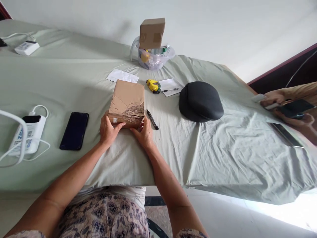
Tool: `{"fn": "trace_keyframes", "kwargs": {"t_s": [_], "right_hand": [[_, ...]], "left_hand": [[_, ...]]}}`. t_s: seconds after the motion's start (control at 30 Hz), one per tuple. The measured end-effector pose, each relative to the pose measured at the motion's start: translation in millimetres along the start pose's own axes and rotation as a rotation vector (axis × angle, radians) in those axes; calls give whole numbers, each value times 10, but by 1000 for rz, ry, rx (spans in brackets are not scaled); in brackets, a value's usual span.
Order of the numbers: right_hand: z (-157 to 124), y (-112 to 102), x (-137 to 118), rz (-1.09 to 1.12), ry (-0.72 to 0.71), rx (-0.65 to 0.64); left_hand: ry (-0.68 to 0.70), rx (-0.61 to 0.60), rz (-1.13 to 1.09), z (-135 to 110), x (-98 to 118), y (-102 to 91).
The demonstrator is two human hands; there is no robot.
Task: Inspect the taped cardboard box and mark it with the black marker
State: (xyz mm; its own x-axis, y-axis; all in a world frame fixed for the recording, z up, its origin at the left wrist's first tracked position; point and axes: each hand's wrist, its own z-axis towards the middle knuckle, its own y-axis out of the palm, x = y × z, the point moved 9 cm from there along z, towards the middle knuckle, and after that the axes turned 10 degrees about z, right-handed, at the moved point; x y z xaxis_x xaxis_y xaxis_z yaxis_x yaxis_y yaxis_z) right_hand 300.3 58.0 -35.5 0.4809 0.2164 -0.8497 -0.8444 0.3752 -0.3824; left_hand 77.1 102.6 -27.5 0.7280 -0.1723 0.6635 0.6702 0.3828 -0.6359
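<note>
Between my hands a creased brown cardboard box (127,96) sits on the green tablecloth, with dark scribbled lines on its top near the front edge. My left hand (109,130) grips its left front corner, thumb along the front face. At the right front corner my right hand (144,132) holds it the same way, fingers around the side. A black marker pen (152,119) lies just right of the box. Behind it are a white paper (122,75) and, to the right, a yellow tape measure (153,85). The undersides of my fingers are partly hidden.
A black case (201,101) stands to the right; a dark phone (74,131) and a white power bank (28,135) with cables lie left. At the back, a plastic basket (156,62) bears another cardboard box (151,34). Another person's hands (274,98) hold a device at far right.
</note>
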Motion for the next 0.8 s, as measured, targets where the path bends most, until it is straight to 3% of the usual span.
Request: {"fn": "trace_keyframes", "kwargs": {"t_s": [0.27, 0.53, 0.67, 0.8], "right_hand": [[13, 31, -33, -126, -78, 2], [26, -112, -117, -32, -161, 99], [0, -251, -287, 96, -275, 163], [-104, -400, -579, 149, -478, 201]], "left_hand": [[0, 23, -34, -5, -3, -34], [-13, 60, -140, -9, 10, -89], [-66, 38, -310, 0, 22, -113], [-62, 8, -583, 32, 71, -103]]}}
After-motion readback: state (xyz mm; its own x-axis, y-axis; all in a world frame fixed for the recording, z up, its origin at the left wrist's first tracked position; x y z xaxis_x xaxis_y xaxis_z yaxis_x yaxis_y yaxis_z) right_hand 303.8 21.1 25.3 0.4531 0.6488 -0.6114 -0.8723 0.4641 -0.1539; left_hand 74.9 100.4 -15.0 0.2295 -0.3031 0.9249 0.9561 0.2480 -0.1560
